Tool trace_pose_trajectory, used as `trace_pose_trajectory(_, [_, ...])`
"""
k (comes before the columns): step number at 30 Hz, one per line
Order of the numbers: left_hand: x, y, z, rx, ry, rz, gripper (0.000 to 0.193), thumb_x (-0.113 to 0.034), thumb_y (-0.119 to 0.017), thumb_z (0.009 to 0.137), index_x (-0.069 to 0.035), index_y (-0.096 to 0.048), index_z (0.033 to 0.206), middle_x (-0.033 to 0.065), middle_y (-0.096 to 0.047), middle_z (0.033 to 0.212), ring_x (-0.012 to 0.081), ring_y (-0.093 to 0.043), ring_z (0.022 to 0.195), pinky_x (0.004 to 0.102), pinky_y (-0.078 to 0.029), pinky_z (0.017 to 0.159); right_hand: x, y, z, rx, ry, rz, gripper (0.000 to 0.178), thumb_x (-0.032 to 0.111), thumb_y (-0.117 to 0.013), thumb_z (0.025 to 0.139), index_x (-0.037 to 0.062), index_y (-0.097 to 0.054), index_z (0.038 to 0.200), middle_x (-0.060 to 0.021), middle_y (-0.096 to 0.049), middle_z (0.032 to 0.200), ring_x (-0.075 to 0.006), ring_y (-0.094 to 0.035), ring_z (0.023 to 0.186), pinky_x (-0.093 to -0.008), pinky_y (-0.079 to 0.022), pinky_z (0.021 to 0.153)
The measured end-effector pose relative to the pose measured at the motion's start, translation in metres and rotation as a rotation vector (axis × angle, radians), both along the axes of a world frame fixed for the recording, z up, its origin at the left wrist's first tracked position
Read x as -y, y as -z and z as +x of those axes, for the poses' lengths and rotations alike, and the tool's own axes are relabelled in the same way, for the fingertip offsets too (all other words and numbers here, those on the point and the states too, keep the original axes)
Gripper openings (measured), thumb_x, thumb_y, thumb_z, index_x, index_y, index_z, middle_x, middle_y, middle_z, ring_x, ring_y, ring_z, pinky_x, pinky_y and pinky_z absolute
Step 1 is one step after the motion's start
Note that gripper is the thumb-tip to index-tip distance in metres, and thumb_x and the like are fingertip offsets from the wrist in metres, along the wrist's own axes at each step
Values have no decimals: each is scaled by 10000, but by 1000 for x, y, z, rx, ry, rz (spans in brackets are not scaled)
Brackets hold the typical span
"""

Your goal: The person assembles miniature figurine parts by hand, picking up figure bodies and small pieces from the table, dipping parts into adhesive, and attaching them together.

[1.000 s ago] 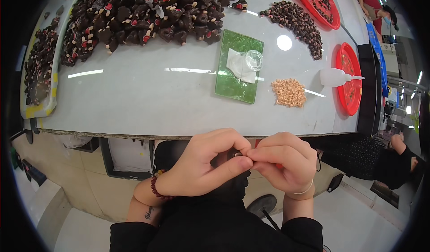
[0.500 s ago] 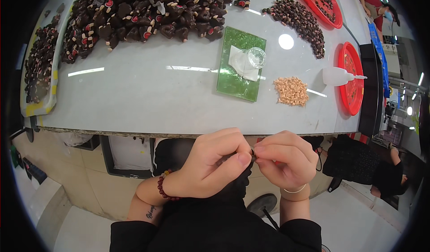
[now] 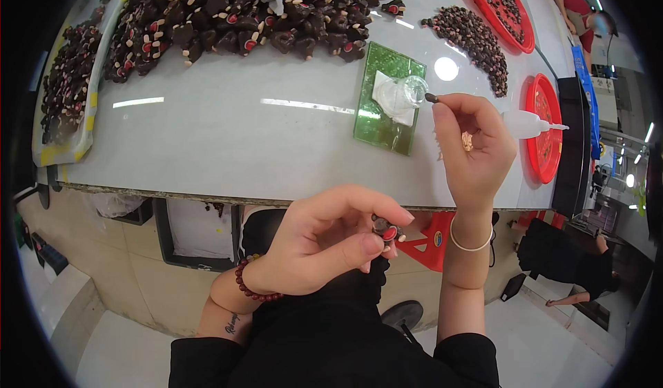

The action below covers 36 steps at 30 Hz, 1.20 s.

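Observation:
My left hand [image 3: 321, 239], just in front of the table edge, holds a small dark-brown figure [image 3: 388, 232] with red and beige parts between thumb and fingers. My right hand [image 3: 480, 146] is over the table, pinching a tiny dark oval piece [image 3: 431, 98] at its fingertips. That piece is beside the rim of a small clear glass cup [image 3: 415, 91], which sits on folded white paper [image 3: 385, 92] on a green plate [image 3: 373, 129]. Small beige bits [image 3: 467, 140] lie on the table, mostly hidden behind my right hand.
A large heap of similar brown figures [image 3: 228, 15] covers the far left. Small dark pieces [image 3: 473, 43] are piled at the far right near a red tray [image 3: 528, 36]. A white squeeze bottle [image 3: 526, 124] rests by another red tray [image 3: 550, 160]. Other people are at the right.
My hands have come apart. The right has moved forward over the table to the glass cup with a tiny dark piece; the left stays near the edge, the figure now showing.

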State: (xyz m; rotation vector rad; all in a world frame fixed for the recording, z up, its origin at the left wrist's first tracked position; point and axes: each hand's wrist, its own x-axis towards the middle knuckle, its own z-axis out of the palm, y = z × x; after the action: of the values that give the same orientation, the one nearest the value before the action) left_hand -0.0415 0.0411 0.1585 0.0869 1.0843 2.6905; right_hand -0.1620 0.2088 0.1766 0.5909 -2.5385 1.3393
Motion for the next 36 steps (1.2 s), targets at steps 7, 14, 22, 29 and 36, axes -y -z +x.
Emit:
trace_pose_trajectory(7, [4, 3, -1, 57, -35, 13, 270, -144, -594, 877, 43, -522, 1057, 105, -587, 810, 110, -566, 631, 216, -476, 551, 3, 5, -2, -105, -17, 68, 64, -27, -666, 743, -9, -625, 788, -31, -593, 694, -55, -484, 548, -185, -382, 494])
trace_pose_trajectory(14, [6, 4, 0, 49, -93, -2, 368, -112, -669, 824, 68, -530, 1113, 115, -620, 833, 130, -605, 674, 241, -495, 575, 3, -10, 15, -98, -42, 2, 109, -65, -653, 707, 12, -632, 782, -31, -603, 715, -98, -520, 573, -217, -413, 523])
trace_pose_trajectory(22, [8, -9, -4, -222, -45, -370, 418, -33, -768, 710, 90, -598, 1071, 90, -660, 782, 66, -568, 558, 182, -426, 528, -5, -31, 67, -403, -472, 64, 266, 30, -716, 650, 75, -641, 901, -28, -585, 876, -143, -590, 715, -250, -446, 556])
trace_pose_trajectory(29, [5, -14, -3, -274, -78, -427, 417, -65, -806, 668, 63, -637, 1026, 58, -639, 700, 33, -507, 489, 177, -365, 463, -11, -35, 70, -439, -466, 138, 236, 5, -690, 660, 79, -641, 879, -22, -588, 882, -140, -582, 704, -252, -440, 562])
trace_pose_trajectory(36, [-4, -14, -6, -420, -222, -562, 262, -91, -766, 713, 22, -672, 930, 72, -627, 655, 118, -537, 487, 212, -382, 455, -13, -37, 76, -476, -438, 225, 229, 18, -698, 656, 80, -647, 871, -24, -588, 891, -138, -582, 713, -252, -443, 574])
